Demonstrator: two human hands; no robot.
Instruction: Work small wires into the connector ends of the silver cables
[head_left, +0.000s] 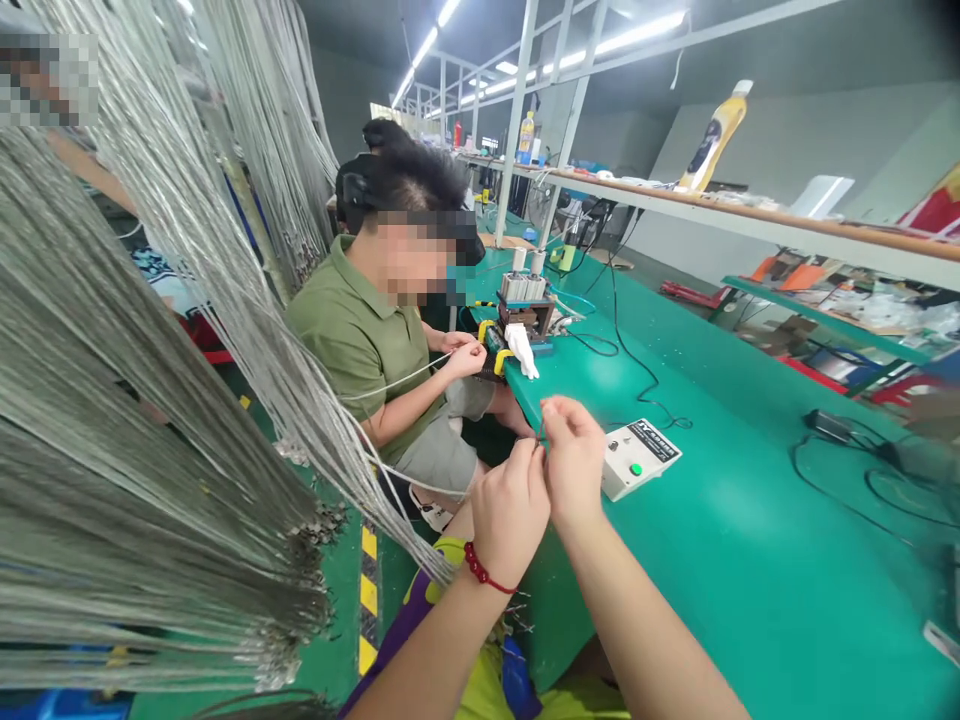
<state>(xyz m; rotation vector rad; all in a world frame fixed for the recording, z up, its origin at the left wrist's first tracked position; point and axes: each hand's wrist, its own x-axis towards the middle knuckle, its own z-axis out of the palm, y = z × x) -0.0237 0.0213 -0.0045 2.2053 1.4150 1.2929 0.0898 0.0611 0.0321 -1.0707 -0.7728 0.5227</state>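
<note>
My left hand (511, 508), with a red bead bracelet at its wrist, is closed with the fingertips pinched. A thin pale cable (431, 487) runs from the left into this fist. My right hand (574, 460) is close against it, thumb and forefinger pinched on a small reddish wire end (539, 432) that shows between the two hands. Its exact shape is too small to make out. Both hands are held in front of the green table's edge. Beside my right hand lies a white control box (640, 458) with a green button.
Bundles of grey braided cables (187, 300) hang on the left. A co-worker in a green shirt (360, 335) sits ahead, holding a cable. A small press (525, 310) with a white glove (520, 350) stands on the green table (735, 540); black cords (832, 490) lie at right.
</note>
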